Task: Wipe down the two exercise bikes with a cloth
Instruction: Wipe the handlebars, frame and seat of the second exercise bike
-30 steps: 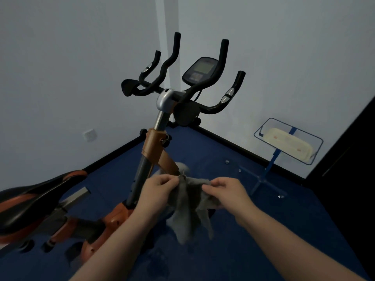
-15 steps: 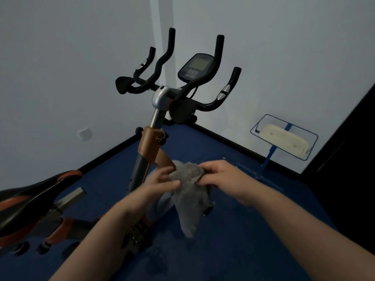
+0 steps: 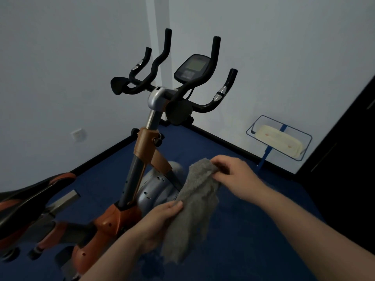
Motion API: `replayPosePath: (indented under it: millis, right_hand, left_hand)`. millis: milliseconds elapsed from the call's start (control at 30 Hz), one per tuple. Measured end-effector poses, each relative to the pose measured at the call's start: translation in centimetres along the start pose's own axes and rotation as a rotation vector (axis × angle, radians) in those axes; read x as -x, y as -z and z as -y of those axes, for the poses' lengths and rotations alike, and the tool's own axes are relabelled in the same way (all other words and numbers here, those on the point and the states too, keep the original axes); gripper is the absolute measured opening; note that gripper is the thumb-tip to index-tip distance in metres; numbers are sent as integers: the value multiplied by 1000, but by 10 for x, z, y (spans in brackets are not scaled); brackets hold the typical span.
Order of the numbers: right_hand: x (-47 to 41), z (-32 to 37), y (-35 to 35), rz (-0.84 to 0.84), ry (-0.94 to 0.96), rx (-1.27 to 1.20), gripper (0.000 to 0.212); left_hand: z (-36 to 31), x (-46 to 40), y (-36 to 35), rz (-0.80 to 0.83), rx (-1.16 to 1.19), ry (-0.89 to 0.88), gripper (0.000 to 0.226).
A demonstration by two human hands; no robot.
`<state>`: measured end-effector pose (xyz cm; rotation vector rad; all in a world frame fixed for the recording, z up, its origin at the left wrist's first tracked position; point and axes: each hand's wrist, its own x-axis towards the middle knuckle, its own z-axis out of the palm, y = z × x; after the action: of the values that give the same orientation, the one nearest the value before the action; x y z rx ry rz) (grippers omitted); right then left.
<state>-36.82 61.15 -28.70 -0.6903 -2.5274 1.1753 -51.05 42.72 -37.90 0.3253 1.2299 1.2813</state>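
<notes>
A grey cloth (image 3: 194, 207) is held in the air in front of the orange exercise bike (image 3: 142, 163), above the blue floor (image 3: 253, 230). Its upper edge is pinched in the grip of the right hand (image 3: 235, 175), fingers curled over the fabric. The left hand (image 3: 160, 222) is placed lower against the cloth's left side; whether that grip closes on the fabric cannot be told. A black saddle (image 3: 30, 193) is seen at far left. A blue-framed mop head (image 3: 280, 138) leans against the wall.

The exercise bike (image 3: 146, 159) stands in the room's corner, the cloth (image 3: 194, 209) before it, and what may be a mop head (image 3: 279, 138) leaning on the wall to its right.
</notes>
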Motion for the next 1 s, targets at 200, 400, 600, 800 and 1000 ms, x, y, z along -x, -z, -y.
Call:
replayPosePath:
  millis: [200, 400, 600, 800, 1000]
  right_hand:
    - [35, 6, -32, 296, 365, 195, 42]
    - [33, -9, -27, 290, 137, -1, 46]
    - [19, -25, -39, 250, -49, -14, 49]
    - [18, -30, -67, 214, -54, -131, 21]
    - [3, -13, -121, 250, 26, -10, 15]
  left_hand:
    - [-20, -3, 6, 97, 369, -30, 64]
    - [-33, -3, 1, -71, -57, -96, 37]
    - [-33, 7, -11, 40, -273, -201, 24]
    - [-18, 15, 0, -208, -346, -308, 25]
    - [10, 58, 53, -517, -521, -273, 22]
